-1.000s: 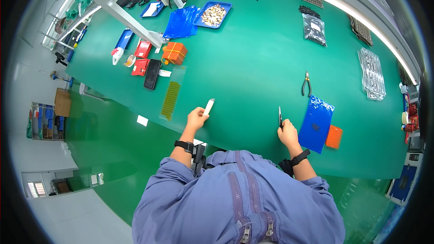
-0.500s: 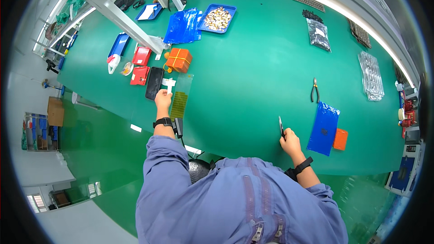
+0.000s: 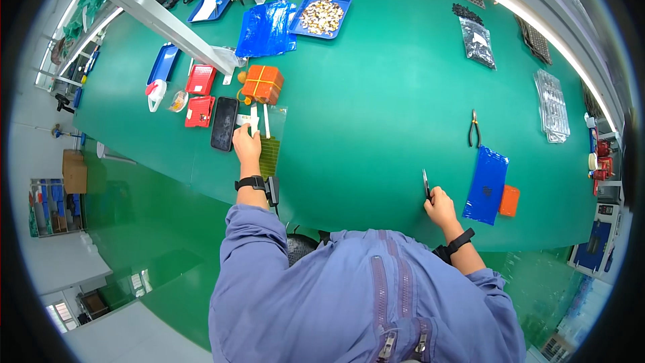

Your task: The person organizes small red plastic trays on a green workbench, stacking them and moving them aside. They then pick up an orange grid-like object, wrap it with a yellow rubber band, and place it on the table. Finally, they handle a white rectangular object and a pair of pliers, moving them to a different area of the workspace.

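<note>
My left hand (image 3: 246,146) is closed at the fingertips on a narrow white strip (image 3: 254,115), which points away from me; the fingers partly hide its near end. Beside it, a second white strip (image 3: 266,121) lies over a clear sheet (image 3: 278,121) with an olive-yellow gridded part (image 3: 269,154). A small white paper (image 3: 243,120) lies by my fingertips, and a black phone (image 3: 224,124) is just left of them. At the right, my right hand (image 3: 441,207) grips a slim pointed tool (image 3: 425,181) with a silvery tip and dark lower part, tip pointing away.
An orange block with yellow bands (image 3: 263,85), red boxes (image 3: 199,111) and a blue tray of small pieces (image 3: 335,27) stand beyond my left hand. Right of my other hand lie pliers (image 3: 474,129), a blue packet (image 3: 486,185) and an orange block (image 3: 509,201). A metal post (image 3: 154,20) crosses the left.
My left hand has moved slightly right and away from me, toward the clear sheet. A second white strip now shows beside it. My right hand still grips the pointed tool. The view has shifted slightly.
</note>
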Motion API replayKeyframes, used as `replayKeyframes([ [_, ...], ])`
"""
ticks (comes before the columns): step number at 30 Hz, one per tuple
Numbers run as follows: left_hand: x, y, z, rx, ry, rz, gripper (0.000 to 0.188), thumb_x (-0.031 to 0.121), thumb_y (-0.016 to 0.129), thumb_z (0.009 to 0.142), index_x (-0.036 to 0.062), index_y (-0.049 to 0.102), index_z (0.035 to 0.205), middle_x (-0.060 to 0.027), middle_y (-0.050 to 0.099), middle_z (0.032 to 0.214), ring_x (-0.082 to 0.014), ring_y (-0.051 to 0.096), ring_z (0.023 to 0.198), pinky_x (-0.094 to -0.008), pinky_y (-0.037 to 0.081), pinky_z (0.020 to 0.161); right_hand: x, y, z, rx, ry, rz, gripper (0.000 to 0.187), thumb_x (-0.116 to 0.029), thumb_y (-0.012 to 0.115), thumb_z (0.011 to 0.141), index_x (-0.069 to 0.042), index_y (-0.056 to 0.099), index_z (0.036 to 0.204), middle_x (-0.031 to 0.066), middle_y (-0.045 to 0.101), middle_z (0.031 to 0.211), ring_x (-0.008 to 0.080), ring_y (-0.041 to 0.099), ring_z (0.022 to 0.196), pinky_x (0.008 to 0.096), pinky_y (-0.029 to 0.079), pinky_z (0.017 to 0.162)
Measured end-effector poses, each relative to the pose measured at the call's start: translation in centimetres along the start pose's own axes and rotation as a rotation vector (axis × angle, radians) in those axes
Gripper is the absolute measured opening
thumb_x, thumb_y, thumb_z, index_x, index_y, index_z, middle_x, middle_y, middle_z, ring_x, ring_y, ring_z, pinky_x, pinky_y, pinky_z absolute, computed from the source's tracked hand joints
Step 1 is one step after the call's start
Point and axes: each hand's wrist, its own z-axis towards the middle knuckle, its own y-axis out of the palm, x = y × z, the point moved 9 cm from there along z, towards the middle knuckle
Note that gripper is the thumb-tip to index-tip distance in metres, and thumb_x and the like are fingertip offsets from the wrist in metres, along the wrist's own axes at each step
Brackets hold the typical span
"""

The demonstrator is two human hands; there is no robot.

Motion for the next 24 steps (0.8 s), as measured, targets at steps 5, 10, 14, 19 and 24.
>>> replayKeyframes([
  [5,0.0,-0.1,-0.9,0.009,-0.021,-0.002,0.034,0.028,0.067,0.075,0.0051,0.059,0.1,-0.0152,0.055,0.096,-0.0322,0.05,0.094,-0.0409,0.041,0.083,-0.3,0.0,0.2,-0.069,0.038,-0.003,0.018,-0.014,0.055,0.073,-0.004,0.045,0.085,0.0135,0.054,0.071,0.0318,0.055,0.066,0.0421,0.044,0.06],
  [10,3.2,0.2,-0.6,-0.039,-0.012,-0.006,0.03,0.029,0.067,0.074,0.0053,0.058,0.09,-0.0129,0.056,0.089,-0.031,0.051,0.089,-0.0399,0.042,0.079,0.1,-0.1,0.2,-0.003,0.02,0.018,0.017,-0.011,0.057,0.07,-0.004,0.046,0.081,0.0106,0.05,0.065,0.0279,0.052,0.06,0.0384,0.042,0.056],
  [14,3.7,2.5,-0.9,-0.196,-0.033,0.04,0.022,0.023,0.064,0.074,0.0043,0.055,0.082,-0.013,0.057,0.082,-0.0306,0.055,0.083,-0.0404,0.045,0.074,-0.2,-0.2,0.1,0.004,0.006,0.019,0.017,-0.011,0.057,0.07,-0.004,0.046,0.081,0.0104,0.05,0.064,0.0277,0.052,0.06,0.0382,0.042,0.056],
  [19,2.7,2.3,-0.8,-0.151,-0.01,0.001,0.016,0.015,0.059,0.074,0.0024,0.055,0.083,-0.0159,0.058,0.083,-0.033,0.057,0.078,-0.0421,0.045,0.07,-0.2,-0.3,0.1,0.013,0.017,0.036,0.017,-0.011,0.057,0.07,-0.004,0.046,0.081,0.0101,0.05,0.064,0.0272,0.052,0.06,0.0378,0.042,0.056],
  [24,0.5,-0.6,-0.5,0.018,0.006,0.093,0.013,0.013,0.058,0.076,0.0024,0.055,0.084,-0.0149,0.058,0.083,-0.0327,0.056,0.08,-0.0421,0.045,0.07,-0.2,-0.3,-0.1,-0.017,0.051,0.057,0.017,-0.013,0.057,0.072,-0.004,0.047,0.082,0.0105,0.051,0.068,0.0284,0.053,0.062,0.039,0.043,0.057],
])
